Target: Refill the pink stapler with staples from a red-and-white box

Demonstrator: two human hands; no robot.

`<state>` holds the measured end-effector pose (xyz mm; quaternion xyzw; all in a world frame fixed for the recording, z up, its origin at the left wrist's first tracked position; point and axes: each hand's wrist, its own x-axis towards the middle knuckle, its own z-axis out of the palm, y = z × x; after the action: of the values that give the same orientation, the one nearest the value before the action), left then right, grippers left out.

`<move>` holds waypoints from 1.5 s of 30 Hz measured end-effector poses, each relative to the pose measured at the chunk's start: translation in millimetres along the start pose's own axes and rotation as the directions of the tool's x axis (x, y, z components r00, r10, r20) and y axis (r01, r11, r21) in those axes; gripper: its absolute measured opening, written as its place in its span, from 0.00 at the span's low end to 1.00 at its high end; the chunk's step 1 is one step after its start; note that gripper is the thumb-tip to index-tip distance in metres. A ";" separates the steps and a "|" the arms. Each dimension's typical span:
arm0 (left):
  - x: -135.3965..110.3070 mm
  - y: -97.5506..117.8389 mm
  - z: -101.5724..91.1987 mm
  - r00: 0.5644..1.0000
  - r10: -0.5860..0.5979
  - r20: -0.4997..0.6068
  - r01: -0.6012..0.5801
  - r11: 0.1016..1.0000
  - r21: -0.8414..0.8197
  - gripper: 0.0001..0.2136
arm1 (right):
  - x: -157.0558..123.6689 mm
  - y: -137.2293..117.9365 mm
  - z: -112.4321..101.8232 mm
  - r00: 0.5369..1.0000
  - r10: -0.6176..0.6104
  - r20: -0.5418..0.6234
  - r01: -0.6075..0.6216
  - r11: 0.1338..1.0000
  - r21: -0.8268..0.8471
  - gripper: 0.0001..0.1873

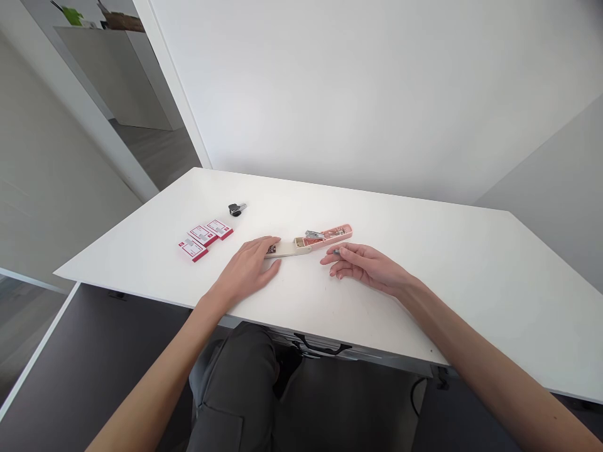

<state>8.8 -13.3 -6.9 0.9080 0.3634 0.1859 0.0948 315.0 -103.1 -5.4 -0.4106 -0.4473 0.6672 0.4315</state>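
A stapler [325, 239] lies opened out flat on the desk, its pink part pointing right and its cream part [294, 249] pointing left. Metal parts show inside the pink half. My left hand [247, 267] grips the cream end, fingers over the far side and thumb along the near side. Just right of the stapler, my right hand [365, 265] is raised slightly, thumb and index finger pinching a small grey piece [336, 251] that looks like a strip of staples. The other fingers curl loosely below it.
Three small red-and-white boxes [202, 235] lie on the left of the white desk [424, 263]. Behind them sits a black staple remover [236, 209]. A wall rises along the desk's back edge. Below the front edge is a drawer with a black handle [323, 347].
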 end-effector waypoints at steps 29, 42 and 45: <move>-5.4 11.5 -0.4 0.979 0.182 0.089 -0.166 0.973 -0.158 0.19 | -2.1 4.3 10.7 0.521 -0.840 0.152 0.317 0.024 -0.948 0.04; -4.9 13.2 -1.1 0.979 0.183 0.089 -0.167 0.973 -0.161 0.18 | -1.6 6.7 8.3 0.590 -0.787 0.179 0.326 0.030 -0.945 0.06; -4.9 13.3 -0.8 0.980 0.182 0.087 -0.165 0.971 -0.171 0.18 | -1.4 7.4 7.2 0.601 -0.778 0.180 0.324 0.031 -0.946 0.06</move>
<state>13.6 -26.2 -3.4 0.9337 0.2610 0.1761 0.1705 307.2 -107.8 -10.3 -0.4836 -0.7668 -0.0490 0.4193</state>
